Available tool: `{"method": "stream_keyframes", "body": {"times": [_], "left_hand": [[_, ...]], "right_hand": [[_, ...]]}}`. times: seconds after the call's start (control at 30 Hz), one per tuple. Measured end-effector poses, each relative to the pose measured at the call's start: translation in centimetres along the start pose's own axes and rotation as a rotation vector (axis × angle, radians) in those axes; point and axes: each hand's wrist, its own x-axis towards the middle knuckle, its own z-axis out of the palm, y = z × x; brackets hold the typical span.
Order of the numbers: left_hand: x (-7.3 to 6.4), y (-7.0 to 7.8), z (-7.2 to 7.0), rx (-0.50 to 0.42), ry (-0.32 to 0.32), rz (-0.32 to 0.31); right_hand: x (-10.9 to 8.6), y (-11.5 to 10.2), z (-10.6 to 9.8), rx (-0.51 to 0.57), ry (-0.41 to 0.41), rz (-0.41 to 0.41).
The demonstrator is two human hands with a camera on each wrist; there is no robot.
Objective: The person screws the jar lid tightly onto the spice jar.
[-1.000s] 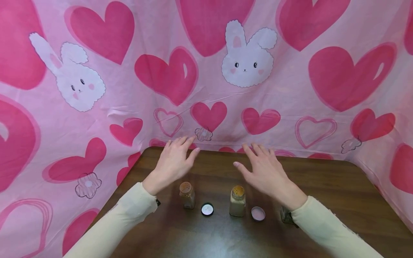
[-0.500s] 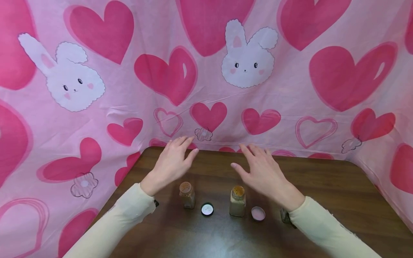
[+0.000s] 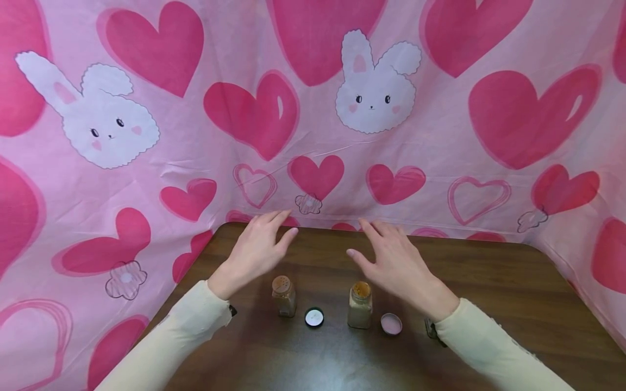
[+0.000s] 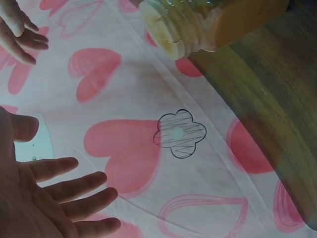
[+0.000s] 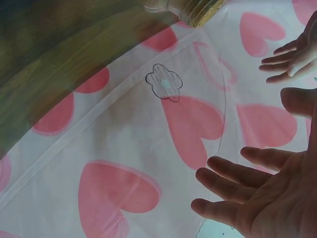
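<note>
Both hands hover over the brown table with fingers extended and hold nothing. My left hand (image 3: 256, 244) is up and to the left of a small spice jar (image 3: 285, 297) with a perforated orange-brown top. My right hand (image 3: 396, 263) is beyond and to the right of a second spice jar (image 3: 360, 312), whose top shows yellow-orange powder. Both jars stand upright. Between them lies a dark-rimmed lid (image 3: 314, 318) with a white inside. A pinkish lid (image 3: 391, 324) lies right of the second jar. Each wrist view shows its hand spread and part of a jar (image 4: 237, 22).
Near my right cuff a small glass object (image 3: 431, 329) is mostly hidden by the sleeve. Pink cloth (image 3: 313, 130) printed with hearts and rabbits hangs behind the table (image 3: 508, 304) and along both sides.
Both hands have drifted slightly to the left, still off the table. The cloth on the left side has shifted outward to the left. Jars and lids have stayed put.
</note>
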Motion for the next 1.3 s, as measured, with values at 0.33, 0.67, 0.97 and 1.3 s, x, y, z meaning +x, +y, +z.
{"method": "stream_keyframes", "body": {"times": [0.33, 0.67, 0.97, 1.3], "left_hand": [[-0.8, -0.5, 0.2, 0.006, -0.021, -0.004], [-1.2, -0.8, 0.4, -0.016, -0.031, -0.021], [-1.6, -1.0, 0.6, -0.027, -0.035, -0.024], [-2.0, -1.1, 0.6, -0.035, -0.039, -0.034]], "right_hand": [[-0.2, -0.6, 0.3, 0.003, 0.040, -0.047], [-0.4, -0.8, 0.6, 0.009, 0.075, -0.089], [-0.5, -1.4, 1.0, 0.024, 0.061, -0.095], [-0.7, -1.9, 1.5, 0.034, 0.058, -0.097]]}}
